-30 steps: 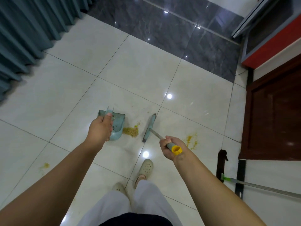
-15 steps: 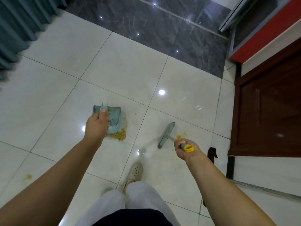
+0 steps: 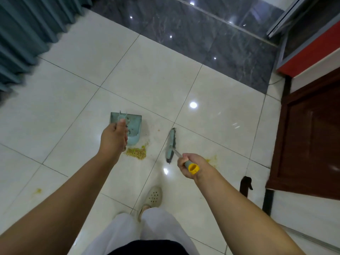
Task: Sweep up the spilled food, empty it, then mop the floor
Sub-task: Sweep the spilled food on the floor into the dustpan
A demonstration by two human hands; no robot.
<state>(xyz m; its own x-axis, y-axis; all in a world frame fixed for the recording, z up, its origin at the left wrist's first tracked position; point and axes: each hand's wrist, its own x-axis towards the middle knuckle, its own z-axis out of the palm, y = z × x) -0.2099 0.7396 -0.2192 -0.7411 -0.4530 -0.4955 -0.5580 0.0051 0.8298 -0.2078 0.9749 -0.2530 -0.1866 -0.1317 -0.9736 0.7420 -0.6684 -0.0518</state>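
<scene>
My left hand (image 3: 113, 138) grips the handle of a pale teal dustpan (image 3: 134, 128) that rests on the white tiled floor. A small heap of yellow-brown spilled food (image 3: 136, 153) lies just at the dustpan's lip. My right hand (image 3: 189, 165) is closed on the grey broom handle with its yellow end cap (image 3: 193, 168). The teal broom head (image 3: 170, 144) stands on the floor a short way right of the heap, apart from it. A yellow smear (image 3: 211, 160) shows beside my right hand, and a smaller spot (image 3: 38, 190) lies at the far left.
Teal curtains (image 3: 27, 34) hang at the upper left. A dark wooden door (image 3: 311, 137) and a red-and-white cabinet (image 3: 309, 50) fill the right side. A metal pole (image 3: 312, 240) lies on the floor at the lower right, near a dark object (image 3: 245, 184). My shoe (image 3: 153, 196) is below the broom.
The broom head swung out to the right over the smear, then came back left toward the heap. The dustpan stays by the food in my left hand.
</scene>
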